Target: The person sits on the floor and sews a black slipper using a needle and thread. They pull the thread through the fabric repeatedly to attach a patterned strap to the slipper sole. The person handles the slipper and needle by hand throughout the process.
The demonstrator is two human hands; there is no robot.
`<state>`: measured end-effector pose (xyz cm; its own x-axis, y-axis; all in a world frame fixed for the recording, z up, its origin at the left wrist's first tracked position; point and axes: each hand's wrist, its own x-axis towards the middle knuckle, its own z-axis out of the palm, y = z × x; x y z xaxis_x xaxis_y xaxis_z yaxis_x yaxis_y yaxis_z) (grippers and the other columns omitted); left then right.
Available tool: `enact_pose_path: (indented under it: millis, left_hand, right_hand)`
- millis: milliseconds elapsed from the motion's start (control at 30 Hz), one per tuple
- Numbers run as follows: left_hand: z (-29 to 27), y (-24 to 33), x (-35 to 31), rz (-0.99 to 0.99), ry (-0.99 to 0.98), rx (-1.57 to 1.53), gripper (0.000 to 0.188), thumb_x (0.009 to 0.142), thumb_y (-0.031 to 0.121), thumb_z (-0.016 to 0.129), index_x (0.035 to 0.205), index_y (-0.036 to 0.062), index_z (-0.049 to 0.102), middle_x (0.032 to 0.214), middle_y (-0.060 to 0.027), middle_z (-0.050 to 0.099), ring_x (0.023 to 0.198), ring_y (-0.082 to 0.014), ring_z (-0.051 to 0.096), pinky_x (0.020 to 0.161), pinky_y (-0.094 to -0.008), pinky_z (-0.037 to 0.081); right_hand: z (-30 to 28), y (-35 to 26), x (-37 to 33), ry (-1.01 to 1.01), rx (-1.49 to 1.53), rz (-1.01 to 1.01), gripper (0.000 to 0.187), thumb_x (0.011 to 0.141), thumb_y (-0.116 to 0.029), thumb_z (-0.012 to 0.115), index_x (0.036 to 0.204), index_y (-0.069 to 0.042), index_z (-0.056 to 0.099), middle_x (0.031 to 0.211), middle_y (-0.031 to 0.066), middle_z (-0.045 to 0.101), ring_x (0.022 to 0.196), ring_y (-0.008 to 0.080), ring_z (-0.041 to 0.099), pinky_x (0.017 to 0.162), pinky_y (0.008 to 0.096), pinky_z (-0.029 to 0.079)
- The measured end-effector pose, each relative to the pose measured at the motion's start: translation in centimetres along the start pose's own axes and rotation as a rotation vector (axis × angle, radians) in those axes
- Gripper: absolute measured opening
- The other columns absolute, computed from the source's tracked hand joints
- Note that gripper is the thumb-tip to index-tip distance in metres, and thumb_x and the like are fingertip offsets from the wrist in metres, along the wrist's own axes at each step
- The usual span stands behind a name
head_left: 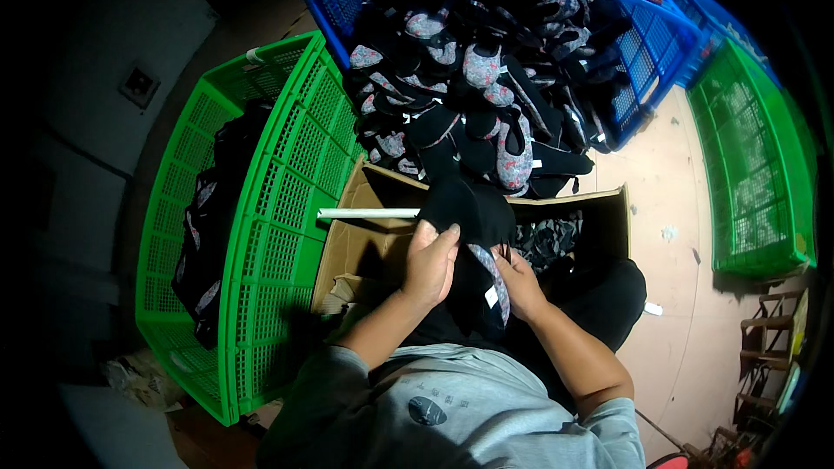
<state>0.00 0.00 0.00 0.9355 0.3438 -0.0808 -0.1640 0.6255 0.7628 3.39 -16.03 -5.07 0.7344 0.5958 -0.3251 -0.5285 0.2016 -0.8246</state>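
Dimness rings the room; from my remote seat I see pale floor (682,208) at the frame's right, a green mesh plastic crate (291,174) at left, a blue mesh plastic crate (638,43) heaped with floral-and-black fabric pieces (517,152) at top, and an open brown cardboard box (340,247) at centre. Mid-frame, over the box, is a soft black fabric piece with grey floral trim (469,208). My left hand (428,265) holds its left side; my right hand (519,285) pinches beside the trim. I'd keep the cloth lightly taut, its small white label (491,296) uncreased.
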Motion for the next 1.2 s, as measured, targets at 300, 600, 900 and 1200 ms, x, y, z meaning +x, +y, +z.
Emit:
enact_pose_path:
  millis: [300,600,900,1200]
  left_hand:
    - [-1.2,-1.9,2.4,-0.033,0.298,0.091,0.025,0.093,0.001,0.059,0.086,0.0151,0.040,0.087,0.0047,0.043,0.078,-0.0037,0.040,0.069,-0.0205,0.036]
    - [0.0,-1.1,2.7,0.158,0.293,0.051,0.027,0.097,-0.002,0.055,0.083,0.0128,0.038,0.089,0.0015,0.043,0.085,-0.0075,0.045,0.092,-0.0268,0.041]
    - [-2.1,-0.7,1.4,0.210,0.337,0.112,0.014,0.099,0.001,0.053,0.089,0.0059,0.045,0.093,-0.0027,0.045,0.090,-0.0102,0.047,0.098,-0.0263,0.040]
    - [-1.4,-1.1,-1.1,0.233,0.287,0.519,0.043,0.093,-0.004,0.056,0.134,-0.0027,0.045,0.134,-0.0147,0.047,0.127,-0.0212,0.044,0.108,-0.0329,0.035]
  right_hand:
    - [-0.4,-1.3,0.0,0.054,0.099,0.070,0.026,0.103,-0.031,0.055,0.113,-0.009,0.061,0.098,-0.0023,0.064,0.084,0.0060,0.057,0.077,0.0232,0.047]
    - [-1.5,-1.9,0.3,0.167,0.101,0.009,0.033,0.105,-0.037,0.050,0.110,-0.006,0.062,0.094,0.0018,0.065,0.083,0.0088,0.060,0.078,0.0245,0.049]
    - [-2.9,-3.2,-0.7,-0.040,-0.225,-0.106,0.048,0.091,-0.028,0.073,0.128,-0.004,0.053,0.116,0.0027,0.056,0.109,0.0127,0.053,0.100,0.0270,0.040]
    - [-3.0,-3.6,-0.7,0.001,-0.499,-0.093,0.062,0.076,-0.010,0.087,0.127,-0.003,0.053,0.114,0.0041,0.058,0.110,0.0143,0.054,0.098,0.0283,0.043]
